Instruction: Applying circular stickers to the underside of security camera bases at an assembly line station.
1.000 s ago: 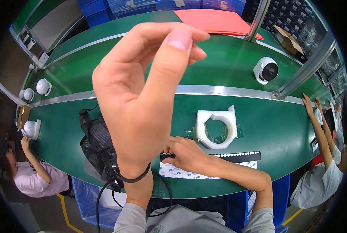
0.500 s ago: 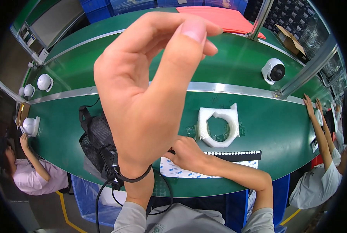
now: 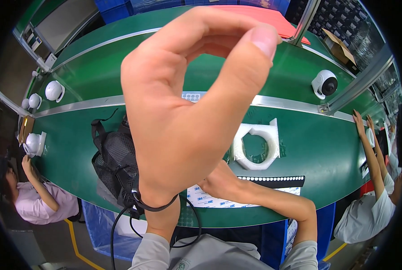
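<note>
Above the green counter (image 3: 333,153), holds the left hand (image 3: 176,121) aloft with thumb (image 3: 246,63) overlapping bent fingers (image 3: 201,22), and the right hand (image 3: 220,180), mostly hidden, at a white sheet (image 3: 205,201) alongside a black strip (image 3: 273,183), near a white foam ring (image 3: 273,146), with both grips impossible to tell.

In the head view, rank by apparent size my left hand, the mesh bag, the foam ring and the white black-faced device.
1. Left hand, enlarged by its closeness to the lens
2. Mesh bag, partly hidden
3. Foam ring
4. White black-faced device
</note>
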